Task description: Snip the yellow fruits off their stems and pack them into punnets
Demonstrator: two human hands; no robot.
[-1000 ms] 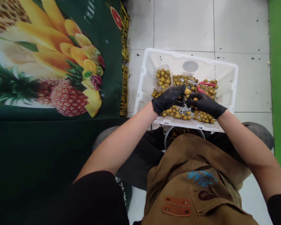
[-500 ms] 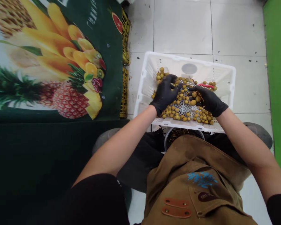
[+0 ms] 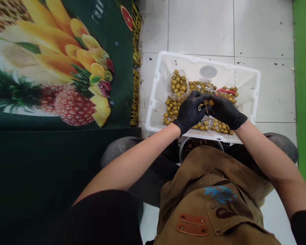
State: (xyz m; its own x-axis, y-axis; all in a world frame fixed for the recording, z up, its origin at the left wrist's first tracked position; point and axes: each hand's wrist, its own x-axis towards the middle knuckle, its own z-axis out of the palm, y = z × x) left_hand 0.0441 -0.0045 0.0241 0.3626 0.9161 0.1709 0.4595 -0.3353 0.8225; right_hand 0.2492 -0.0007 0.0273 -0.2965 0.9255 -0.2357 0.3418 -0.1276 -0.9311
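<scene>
Both hands wear black gloves and meet over a white plastic crate (image 3: 255,102) holding many loose round yellow-brown fruits (image 3: 172,109). My left hand (image 3: 192,110) has its fingers closed on a small twiggy fruit cluster (image 3: 207,102). My right hand (image 3: 225,110) grips the same cluster from the other side, its fingers curled. Red-handled scissors (image 3: 226,91) reach out beside the right hand, over the fruits; whether the hand holds them is unclear. A clear plastic box (image 3: 179,85) filled with fruits sits in the crate's upper left part.
Below the crate, between the knees, a round tub (image 3: 185,149) holds dark twigs. Yellow crates (image 3: 135,97) stand at the left beside a green fruit-printed panel (image 3: 119,68). A green surface (image 3: 304,85) borders the tiled floor (image 3: 201,27) on the right.
My left hand has moved right and down, away from the clear box, to meet my right hand at the cluster. Its fingers have closed, and the box of fruits now shows.
</scene>
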